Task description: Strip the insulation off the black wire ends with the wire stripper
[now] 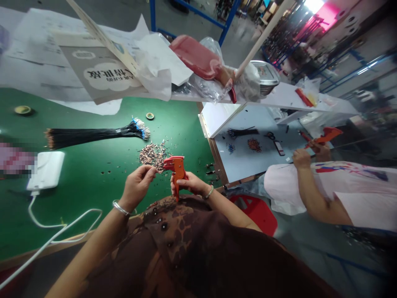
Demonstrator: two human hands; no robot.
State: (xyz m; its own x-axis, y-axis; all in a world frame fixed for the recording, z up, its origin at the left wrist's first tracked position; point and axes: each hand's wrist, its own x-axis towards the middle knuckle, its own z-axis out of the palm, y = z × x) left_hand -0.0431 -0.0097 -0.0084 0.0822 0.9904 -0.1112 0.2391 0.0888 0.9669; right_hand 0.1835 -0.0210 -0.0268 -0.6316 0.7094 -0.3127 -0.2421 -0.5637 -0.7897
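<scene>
In my right hand [191, 183] is an orange wire stripper [177, 167], its red jaws turned left and my fingers wrapped round its handles. Close to those jaws, the thumb and forefinger of my left hand [141, 184] are pinched together; anything between them is too small to make out. A pile of small copper-coloured pieces [152, 155] lies on the green table just beyond my hands. To the left of the pile rests a bundle of black wires [89, 135] with blue and silvery ends [140, 128].
A white power bank [46, 169] with a cable [40, 225] lies on the left. Small round lids [150, 116] sit on the table. Papers [102, 76] and a red container [197, 58] crowd the shelf above. At right, a co-worker [316, 182] holds another orange tool [329, 135].
</scene>
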